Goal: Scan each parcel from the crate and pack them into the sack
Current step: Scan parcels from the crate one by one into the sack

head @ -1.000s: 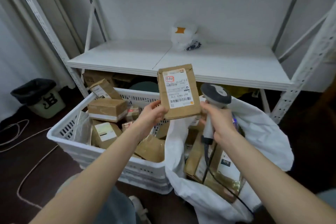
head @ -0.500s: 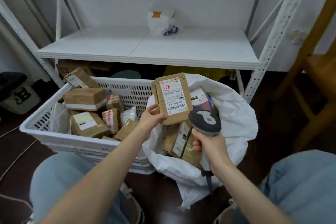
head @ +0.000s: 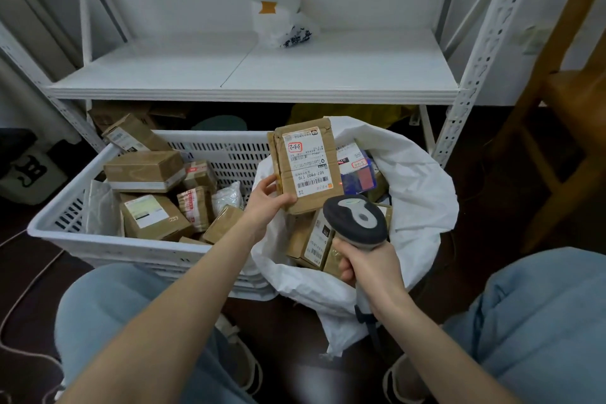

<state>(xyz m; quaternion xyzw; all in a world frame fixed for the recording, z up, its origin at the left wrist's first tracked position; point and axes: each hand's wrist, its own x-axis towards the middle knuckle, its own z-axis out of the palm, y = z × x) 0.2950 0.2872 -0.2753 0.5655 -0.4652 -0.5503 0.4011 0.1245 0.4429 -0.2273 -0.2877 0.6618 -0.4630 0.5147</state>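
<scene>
My left hand (head: 267,202) grips a brown cardboard parcel (head: 306,167) by its lower left corner and holds it upright above the open white sack (head: 423,200), label facing me. My right hand (head: 367,267) grips the handle of a grey and black barcode scanner (head: 355,221), whose head sits just below and right of the parcel. A small red light spot shows beside the label's barcode. Several parcels lie inside the sack. The white slotted crate (head: 108,241) to the left holds several more brown parcels (head: 144,170).
A white metal shelf (head: 255,75) stands behind the crate and sack, with a white plastic bag (head: 283,23) on it. A wooden chair (head: 564,102) is at the right. A bin (head: 26,167) and cables lie at the left. My knees flank the sack.
The view has dropped and shifted. My left hand lowered the parcel over the sack. The scanner came down and now sits below the parcel instead of beside it.
</scene>
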